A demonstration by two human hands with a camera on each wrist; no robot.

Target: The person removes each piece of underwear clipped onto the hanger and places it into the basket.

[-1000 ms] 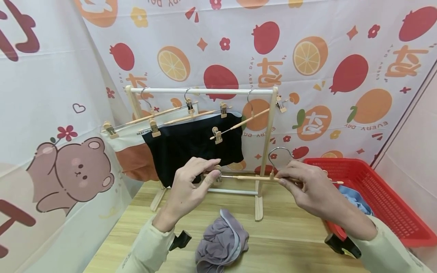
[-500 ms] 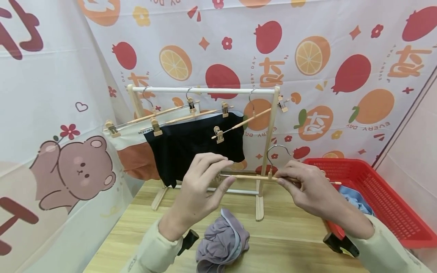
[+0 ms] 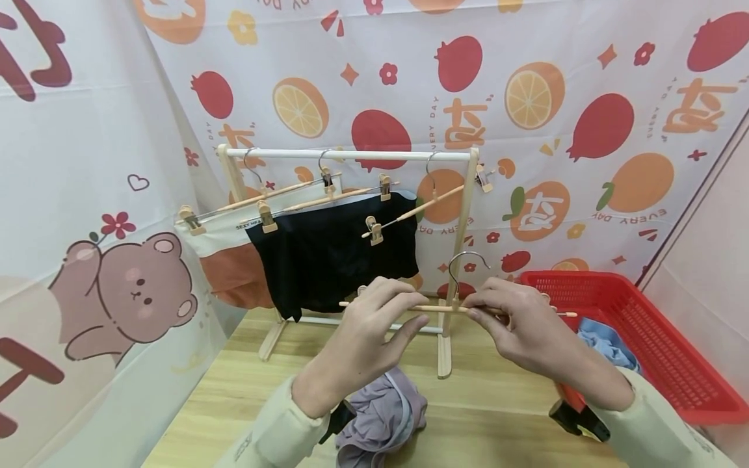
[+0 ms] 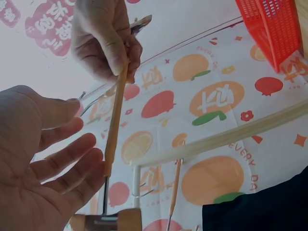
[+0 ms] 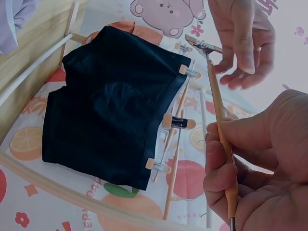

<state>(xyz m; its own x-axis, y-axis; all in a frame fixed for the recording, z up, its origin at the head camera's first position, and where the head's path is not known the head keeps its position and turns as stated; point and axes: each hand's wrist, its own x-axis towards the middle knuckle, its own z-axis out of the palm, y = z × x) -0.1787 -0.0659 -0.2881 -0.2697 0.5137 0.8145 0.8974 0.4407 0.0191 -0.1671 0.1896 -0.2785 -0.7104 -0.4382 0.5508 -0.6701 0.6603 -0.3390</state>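
My right hand (image 3: pixel 526 325) pinches the wooden bar of a clip hanger (image 3: pixel 437 309) beside its metal hook, which points up. The bar lies roughly level in front of the rack. My left hand (image 3: pixel 371 331) is around the left half of the bar, thumb and fingers apart; in the left wrist view its fingers are spread beside the bar. A clip (image 4: pixel 108 221) sits at that end of the hanger, with no cloth in it in the right wrist view. Below on the table lies a crumpled mauve garment (image 3: pixel 383 416), partly hidden by my left wrist.
Behind my hands stands a small rack (image 3: pixel 363 155). On it hang black boxer briefs (image 3: pixel 339 253), a white-and-rust garment (image 3: pixel 234 273) and a bare clip hanger (image 3: pixel 435 200). At the right is a red basket (image 3: pixel 690 364) holding a blue garment (image 3: pixel 608 341).
My left hand has let go of the hanger's left clip and moved right along the bar, toward the hook. My right hand keeps its grip, shifting slightly left with the hanger.
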